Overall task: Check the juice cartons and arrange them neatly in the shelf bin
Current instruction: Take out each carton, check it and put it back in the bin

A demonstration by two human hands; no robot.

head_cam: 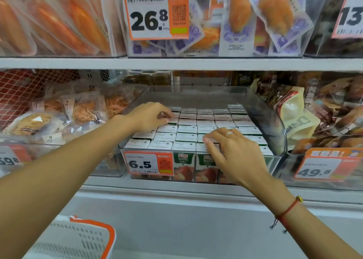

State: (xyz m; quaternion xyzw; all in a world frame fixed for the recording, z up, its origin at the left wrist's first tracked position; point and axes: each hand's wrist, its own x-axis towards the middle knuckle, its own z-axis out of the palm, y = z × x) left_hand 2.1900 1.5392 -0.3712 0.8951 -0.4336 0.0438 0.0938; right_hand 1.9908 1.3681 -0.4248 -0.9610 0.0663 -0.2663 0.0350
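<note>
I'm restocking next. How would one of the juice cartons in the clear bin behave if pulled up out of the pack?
The juice cartons look boxy and flat-topped, so probably stiff and unlikely to roll. They stand tightly packed in the clear bin, so one may drag against its neighbours. Being tall and narrow, a lone carton might tip.

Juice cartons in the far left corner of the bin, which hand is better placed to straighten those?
Left. The left hand already rests on the back-left juice cartons; the right hand sits at the bin's front.
</note>
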